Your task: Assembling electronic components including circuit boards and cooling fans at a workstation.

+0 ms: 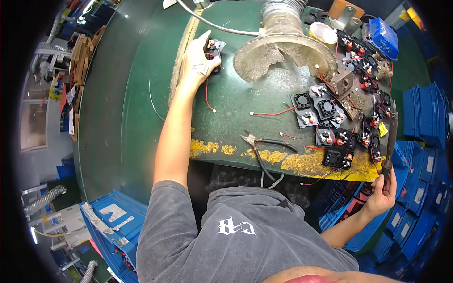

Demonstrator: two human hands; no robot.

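Note:
At the far left of the bench, my left hand (196, 63) grips a small black fan assembly (216, 45) between thumb and fingers. A red-and-black lead with a white plug (214, 110) trails from it toward me. Past the bench's right front corner, my right hand (381, 195) is closed round the dark handle of a soldering iron (391, 141), its slim end pointing up and away. Several similar fan assemblies (325, 108) with red leads lie at the right, left of the iron. Cutting pliers (252, 139) lie open near the front edge, apart from both hands.
A broken-rimmed fume hood (245, 59) on a ribbed duct stands over the bench's back middle. Behind the fans are a white tub (323, 33) and a blue container (382, 38). Blue crates (411, 111) are stacked at the right; another blue crate (115, 210) stands lower left.

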